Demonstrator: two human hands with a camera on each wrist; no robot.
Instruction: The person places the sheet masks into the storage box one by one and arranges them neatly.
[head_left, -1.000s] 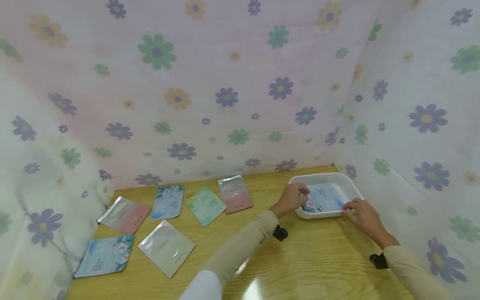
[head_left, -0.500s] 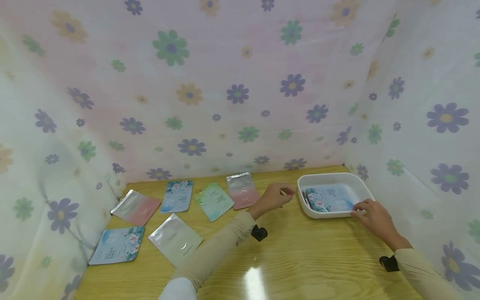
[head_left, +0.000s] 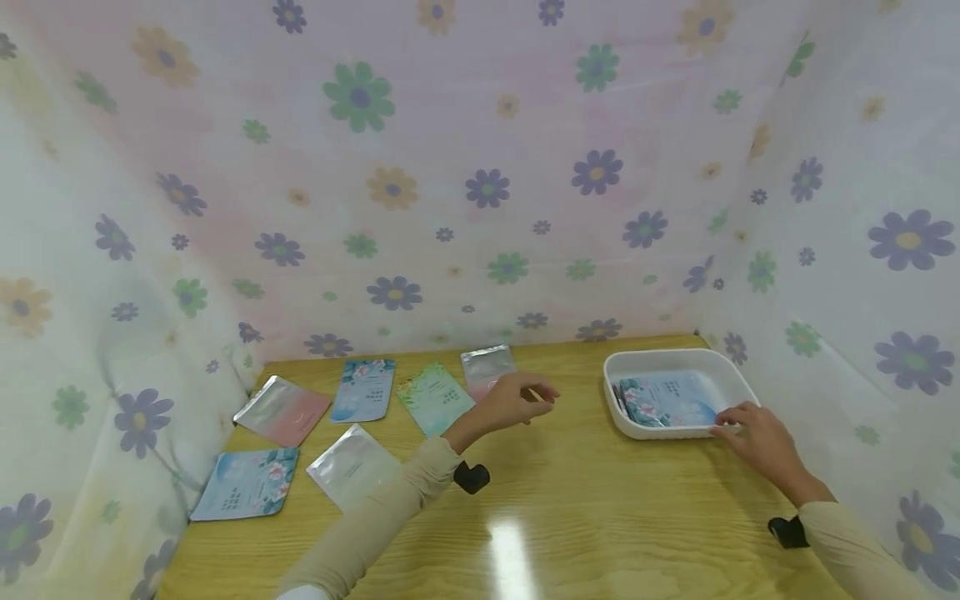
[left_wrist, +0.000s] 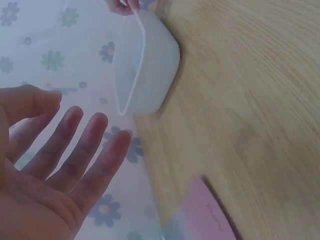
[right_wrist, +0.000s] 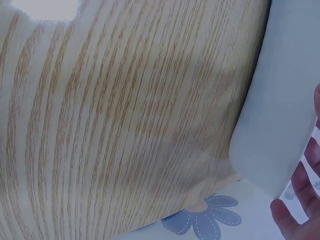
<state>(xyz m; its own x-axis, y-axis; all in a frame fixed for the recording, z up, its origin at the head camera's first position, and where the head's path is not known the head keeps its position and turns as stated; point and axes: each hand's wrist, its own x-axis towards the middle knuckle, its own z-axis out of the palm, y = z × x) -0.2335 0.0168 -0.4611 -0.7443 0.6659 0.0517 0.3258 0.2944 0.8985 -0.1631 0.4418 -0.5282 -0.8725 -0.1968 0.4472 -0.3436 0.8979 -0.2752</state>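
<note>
My left hand is in the air with its fingers relaxed and nothing in them. In the head view it overlaps a silver-and-pink sheet mask packet, beside a green leaf-print packet. My right hand grips the rim of a white plastic basin at its near right corner. Inside that basin lies a blue floral mask packet, with the edges of other packets showing at its left side. The left wrist view shows the basin beyond my spread fingers.
Further left on the wooden table lie a pink-silver packet, a blue floral one, a second blue floral one and a pale silver-green one. Flower-printed curtain encloses the back and sides.
My left hand has left the basin and moved left, over toward the packets on the table. The right hand stays at the basin's rim. The head view has shifted a little.
</note>
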